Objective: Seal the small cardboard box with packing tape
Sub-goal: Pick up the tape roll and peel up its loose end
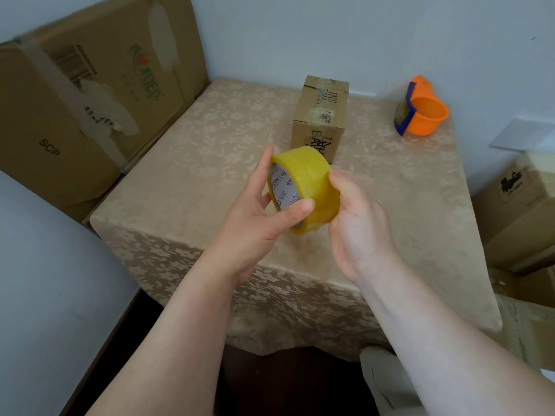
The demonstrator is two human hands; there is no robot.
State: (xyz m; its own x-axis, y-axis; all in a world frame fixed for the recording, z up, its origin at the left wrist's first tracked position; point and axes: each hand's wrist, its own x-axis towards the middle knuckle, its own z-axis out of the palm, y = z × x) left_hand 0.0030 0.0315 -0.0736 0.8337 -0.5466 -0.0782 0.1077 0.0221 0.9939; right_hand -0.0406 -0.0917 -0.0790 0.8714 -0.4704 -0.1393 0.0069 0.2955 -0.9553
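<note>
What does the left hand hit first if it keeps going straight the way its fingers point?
Likely the small cardboard box. The left hand holds the tape roll, fingers aimed up and away across the table; the box stands just beyond the roll. Depth is uncertain.

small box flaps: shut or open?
Shut. The small cardboard box stands on the table with top flaps flat; old tape strips cross them. No fresh tape visible.
</note>
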